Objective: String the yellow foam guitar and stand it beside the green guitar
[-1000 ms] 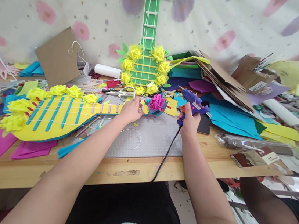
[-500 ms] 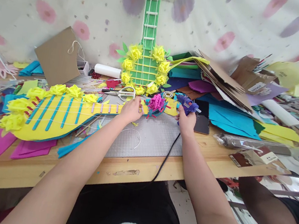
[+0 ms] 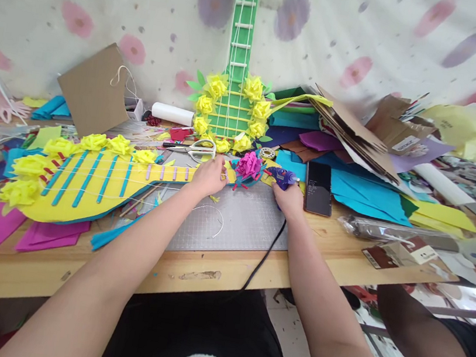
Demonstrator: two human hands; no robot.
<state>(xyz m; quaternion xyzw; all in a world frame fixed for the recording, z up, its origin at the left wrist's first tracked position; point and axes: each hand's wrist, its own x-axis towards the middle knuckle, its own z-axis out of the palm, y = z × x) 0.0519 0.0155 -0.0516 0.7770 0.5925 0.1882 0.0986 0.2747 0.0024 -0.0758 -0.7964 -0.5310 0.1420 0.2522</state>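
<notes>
A yellow paper guitar (image 3: 99, 185) with blue strips and yellow paper roses lies on the table, its neck pointing right. My left hand (image 3: 210, 177) is closed around the neck close to the head, where a magenta paper rose (image 3: 249, 166) sits. In my right hand (image 3: 288, 200) is a blue glue gun (image 3: 281, 177), its nozzle toward the rose and apart from it. The gun's black cord (image 3: 265, 256) runs down over the table edge. Behind my left hand lie scissors (image 3: 195, 148) with white handles.
A green paper guitar (image 3: 239, 54) with yellow roses stands against the wall sheet. A phone (image 3: 318, 188) lies right of my right hand, beside blue paper (image 3: 362, 190) and stacked cardboard (image 3: 355, 130). A cutting mat (image 3: 241, 220) lies under the neck. Another person's arm (image 3: 424, 335) shows at right.
My right hand has moved left with the glue gun, bringing its nozzle closer to the magenta rose. The phone is now uncovered and its screen lit. My left hand has stayed on the neck.
</notes>
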